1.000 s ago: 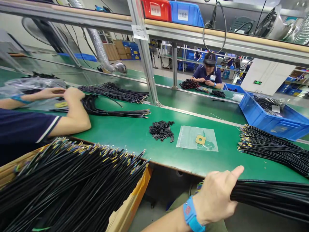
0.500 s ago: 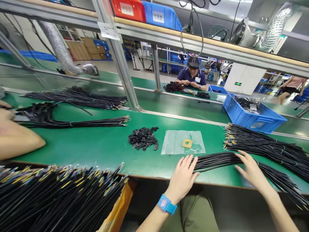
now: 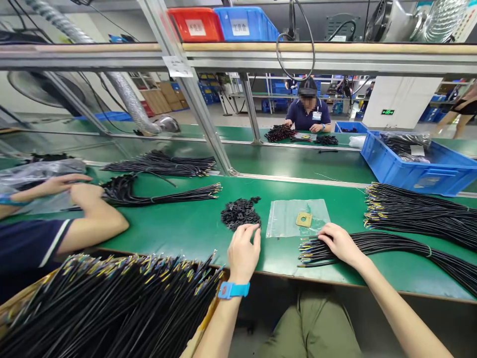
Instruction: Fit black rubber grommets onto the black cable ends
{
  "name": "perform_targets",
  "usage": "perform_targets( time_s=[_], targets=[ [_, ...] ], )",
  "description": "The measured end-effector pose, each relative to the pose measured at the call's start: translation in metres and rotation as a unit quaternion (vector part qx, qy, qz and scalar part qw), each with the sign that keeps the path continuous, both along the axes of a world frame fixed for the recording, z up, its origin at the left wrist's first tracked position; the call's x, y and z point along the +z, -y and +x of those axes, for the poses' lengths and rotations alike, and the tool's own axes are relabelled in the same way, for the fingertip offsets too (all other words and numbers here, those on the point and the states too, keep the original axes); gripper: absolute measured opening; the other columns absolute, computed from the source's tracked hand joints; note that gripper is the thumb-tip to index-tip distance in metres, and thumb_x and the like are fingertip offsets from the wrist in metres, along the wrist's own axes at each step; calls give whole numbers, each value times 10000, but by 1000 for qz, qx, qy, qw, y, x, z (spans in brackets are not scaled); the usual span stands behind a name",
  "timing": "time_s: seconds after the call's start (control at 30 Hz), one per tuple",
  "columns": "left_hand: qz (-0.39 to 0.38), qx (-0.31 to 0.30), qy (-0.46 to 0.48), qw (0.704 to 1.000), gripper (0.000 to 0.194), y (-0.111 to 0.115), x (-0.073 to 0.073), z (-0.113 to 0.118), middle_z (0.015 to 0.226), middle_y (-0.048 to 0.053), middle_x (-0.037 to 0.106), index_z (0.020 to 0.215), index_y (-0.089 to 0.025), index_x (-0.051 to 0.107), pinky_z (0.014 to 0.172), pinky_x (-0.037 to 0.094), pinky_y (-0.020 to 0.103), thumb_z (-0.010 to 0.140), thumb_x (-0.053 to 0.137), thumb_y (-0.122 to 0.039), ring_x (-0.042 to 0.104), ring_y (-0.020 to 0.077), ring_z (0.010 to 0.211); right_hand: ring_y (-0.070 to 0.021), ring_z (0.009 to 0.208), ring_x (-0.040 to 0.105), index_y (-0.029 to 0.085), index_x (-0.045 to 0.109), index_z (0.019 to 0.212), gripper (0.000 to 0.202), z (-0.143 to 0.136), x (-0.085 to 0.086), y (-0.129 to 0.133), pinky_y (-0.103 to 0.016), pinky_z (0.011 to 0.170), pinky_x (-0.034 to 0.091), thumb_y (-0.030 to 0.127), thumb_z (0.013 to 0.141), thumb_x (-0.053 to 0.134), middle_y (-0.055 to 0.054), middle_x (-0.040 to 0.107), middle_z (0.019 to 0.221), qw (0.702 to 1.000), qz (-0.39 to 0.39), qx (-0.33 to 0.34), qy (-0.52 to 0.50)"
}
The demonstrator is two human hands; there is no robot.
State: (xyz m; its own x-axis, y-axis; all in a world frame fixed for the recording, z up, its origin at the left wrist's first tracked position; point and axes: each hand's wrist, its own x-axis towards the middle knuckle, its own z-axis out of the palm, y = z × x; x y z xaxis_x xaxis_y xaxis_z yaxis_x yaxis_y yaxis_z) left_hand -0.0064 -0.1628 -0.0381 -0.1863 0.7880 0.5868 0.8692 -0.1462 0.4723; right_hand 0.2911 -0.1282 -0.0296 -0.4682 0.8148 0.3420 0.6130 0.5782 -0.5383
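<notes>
My left hand, with a blue wrist strap, is at the near edge of a pile of small black flat parts. Its fingers are bent, the thumb apart from them, and I see nothing held. My right hand is closed over the upper strands of a bundle of black cables, close to their stripped, coloured wire ends. How many cables it grips is hidden. Between and beyond my hands lies a clear zip bag with a yellowish square plate with a round hole on it.
A larger cable bundle lies behind on the right, below a blue bin. A box of upright cables stands front left. A co-worker's arm rests at left; another person sits opposite. A metal post rises from the bench.
My left hand has left the cable bundle and moved left to the black parts. My right hand has moved left along the bundle to its wire ends. The view has turned left and levelled.
</notes>
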Motion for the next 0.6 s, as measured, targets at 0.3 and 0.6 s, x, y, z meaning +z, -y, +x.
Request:
perform_targets(
  time_s=[0.3,0.6],
  targets=[
    [-64,80,-171,980,283,-23,-14,-11,929,89,654,1016,-169,687,706,431,327,932,481,-344,588,251,877,-187,869,645,211,691,953,177,-16,-8,-35,-298,799,478,190,934,516,-48,701,943,994,20,-98,-48],
    [-20,31,-114,993,304,-23,-12,-11,951,122,664,1074,-139,650,784,445,360,943,421,-290,579,257,892,-163,849,649,201,722,944,189,-23,-4,-45,-247,750,455,131,925,547,-40,688,919,988,25,-111,100]
  ],
)
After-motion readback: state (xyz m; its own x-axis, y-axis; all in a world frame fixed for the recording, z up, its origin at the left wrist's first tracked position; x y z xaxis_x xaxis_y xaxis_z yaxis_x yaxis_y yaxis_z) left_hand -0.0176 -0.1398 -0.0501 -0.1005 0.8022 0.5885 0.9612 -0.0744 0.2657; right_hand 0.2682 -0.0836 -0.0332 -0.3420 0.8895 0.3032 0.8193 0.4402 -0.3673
